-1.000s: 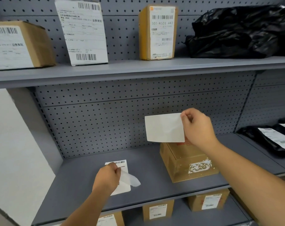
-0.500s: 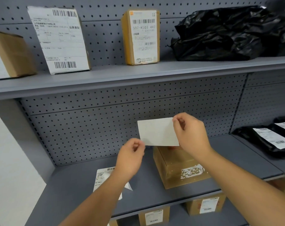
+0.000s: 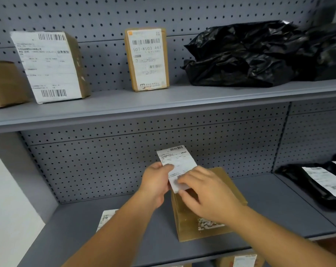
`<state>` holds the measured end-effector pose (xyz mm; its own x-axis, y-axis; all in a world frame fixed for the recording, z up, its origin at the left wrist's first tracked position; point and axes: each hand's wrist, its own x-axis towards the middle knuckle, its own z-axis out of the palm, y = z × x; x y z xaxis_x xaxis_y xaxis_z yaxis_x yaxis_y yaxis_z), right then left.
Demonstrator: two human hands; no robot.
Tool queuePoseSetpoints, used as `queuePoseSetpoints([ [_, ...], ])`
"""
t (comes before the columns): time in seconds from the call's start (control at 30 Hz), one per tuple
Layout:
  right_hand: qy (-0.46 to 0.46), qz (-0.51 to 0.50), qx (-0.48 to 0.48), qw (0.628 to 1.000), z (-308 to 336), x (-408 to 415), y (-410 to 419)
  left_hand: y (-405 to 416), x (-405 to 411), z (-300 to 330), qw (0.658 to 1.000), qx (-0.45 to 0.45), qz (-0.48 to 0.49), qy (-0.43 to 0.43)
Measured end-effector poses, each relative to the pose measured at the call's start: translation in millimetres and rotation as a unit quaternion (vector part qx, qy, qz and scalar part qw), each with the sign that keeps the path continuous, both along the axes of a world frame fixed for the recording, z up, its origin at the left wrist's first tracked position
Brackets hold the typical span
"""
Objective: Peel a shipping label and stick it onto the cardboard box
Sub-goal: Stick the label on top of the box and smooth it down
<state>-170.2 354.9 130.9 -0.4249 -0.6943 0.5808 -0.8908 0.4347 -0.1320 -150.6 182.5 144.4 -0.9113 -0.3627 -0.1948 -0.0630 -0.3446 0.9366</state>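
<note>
Both hands hold a shipping label (image 3: 175, 162) over the cardboard box (image 3: 219, 207).
Left hand (image 3: 155, 182) pinches its left edge; right hand (image 3: 205, 193) grasps its lower end, printed side up.

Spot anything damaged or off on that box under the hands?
Yes: the cardboard box has a ragged white patch on its front face, like residue of a torn-off sticker. The label is held tilted above it, not stuck yet.

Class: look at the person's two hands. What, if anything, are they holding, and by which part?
Both hold the shipping label: the left hand pinches its left edge, the right hand grips its lower end, above the cardboard box.
</note>
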Motion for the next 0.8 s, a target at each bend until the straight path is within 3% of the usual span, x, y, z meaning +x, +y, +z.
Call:
queuePoseSetpoints([
  [0.1, -0.095, -0.036, -0.062, 0.993, -1, -17, 13, 7, -5, -8, 0.999, -0.028, 0.02, -0.012],
  [0.17, -0.191, -0.099, -0.132, 0.968, 1, -36, 23, 12, -10, -11, 0.999, -0.038, 0.019, -0.018],
  [0.27, -0.362, -0.155, -0.178, 0.902, 7, -67, 37, 22, -15, -13, 0.999, -0.047, -0.002, -0.015],
  [0.37, -0.518, -0.135, -0.205, 0.819, 11, -85, 46, 34, -17, -13, 0.997, -0.077, -0.022, -0.019],
  [0.47, -0.587, -0.105, -0.21, 0.775, 10, -94, 55, 45, -21, -15, 0.997, -0.074, -0.021, -0.02],
  [0.53, -0.592, -0.097, -0.212, 0.771, 8, -98, 60, 50, -25, -16, 0.996, -0.078, -0.016, -0.026],
  [0.8, -0.533, -0.116, -0.197, 0.815, 8, -117, 79, 56, -35, -27, 0.987, -0.15, 0.021, -0.046],
])
